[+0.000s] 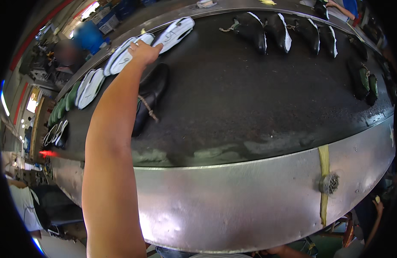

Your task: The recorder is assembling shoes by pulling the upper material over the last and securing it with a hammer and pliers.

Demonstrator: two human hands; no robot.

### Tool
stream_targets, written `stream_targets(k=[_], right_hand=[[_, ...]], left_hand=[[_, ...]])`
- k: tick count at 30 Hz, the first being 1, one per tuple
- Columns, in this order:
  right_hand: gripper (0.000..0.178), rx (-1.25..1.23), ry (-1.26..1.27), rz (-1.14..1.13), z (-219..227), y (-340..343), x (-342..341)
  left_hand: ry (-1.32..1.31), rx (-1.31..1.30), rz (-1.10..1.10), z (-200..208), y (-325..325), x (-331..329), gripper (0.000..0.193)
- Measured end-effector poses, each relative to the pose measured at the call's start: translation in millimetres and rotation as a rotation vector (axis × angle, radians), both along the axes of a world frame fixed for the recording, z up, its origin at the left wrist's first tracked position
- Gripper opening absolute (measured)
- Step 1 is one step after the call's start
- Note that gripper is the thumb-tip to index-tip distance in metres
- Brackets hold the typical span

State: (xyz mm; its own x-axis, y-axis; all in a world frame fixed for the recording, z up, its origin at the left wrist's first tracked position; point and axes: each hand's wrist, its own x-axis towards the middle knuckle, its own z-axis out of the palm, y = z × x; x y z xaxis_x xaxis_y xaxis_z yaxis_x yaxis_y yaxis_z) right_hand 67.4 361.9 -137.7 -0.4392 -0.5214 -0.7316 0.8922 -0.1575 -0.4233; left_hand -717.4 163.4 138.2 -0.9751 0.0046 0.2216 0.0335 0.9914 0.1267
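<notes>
My left arm reaches far across the dark belt. My left hand (144, 52) rests on a pair of white shoe soles (120, 61), fingers spread over them, thumb stretched to the right. The thumb lies at the near end of another white sole (177, 35). No grip around either shows. Beneath my forearm, partly hidden, sits a black shoe upper (154, 88) with a knotted cord hanging from it. A patch of skin at the bottom edge may belong to my right arm; its fingers are hidden.
More white soles (91, 88) and green pieces (71, 96) line the belt's far left. Several black shoe uppers (279, 32) stand along the far edge; others (359, 79) lie at right. A metal ledge (232, 202) runs along the near side. Other people stand around.
</notes>
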Motion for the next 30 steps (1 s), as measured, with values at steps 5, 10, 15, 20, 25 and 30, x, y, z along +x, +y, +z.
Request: stream_targets(k=[5, 10, 15, 20, 25, 30], right_hand=[[0.063, 0.018, -0.031, -0.060, 11, -2, -18], [0.064, 0.033, -0.028, -0.061, 40, -7, -42], [0.065, 0.075, 0.036, -0.037, 80, -10, -52], [0.066, 0.140, 0.114, -0.061, 118, -30, -29], [0.063, 0.063, 0.073, -0.153, 96, -48, 34], [0.061, 0.121, 0.133, -0.197, 101, -60, 58]], left_hand=[[-0.355, 0.152, -0.056, -12, 14, -49, 0.116], [-0.113, 0.362, -0.037, -33, 54, -35, 0.087], [-0.196, 0.451, -0.124, -16, 44, 2, 0.083], [-0.274, 0.545, -0.272, 9, 74, 92, 0.050], [-0.463, 1.302, -0.272, 56, 79, 159, 0.036], [-0.668, 1.771, -0.381, 94, 42, 262, 0.030]])
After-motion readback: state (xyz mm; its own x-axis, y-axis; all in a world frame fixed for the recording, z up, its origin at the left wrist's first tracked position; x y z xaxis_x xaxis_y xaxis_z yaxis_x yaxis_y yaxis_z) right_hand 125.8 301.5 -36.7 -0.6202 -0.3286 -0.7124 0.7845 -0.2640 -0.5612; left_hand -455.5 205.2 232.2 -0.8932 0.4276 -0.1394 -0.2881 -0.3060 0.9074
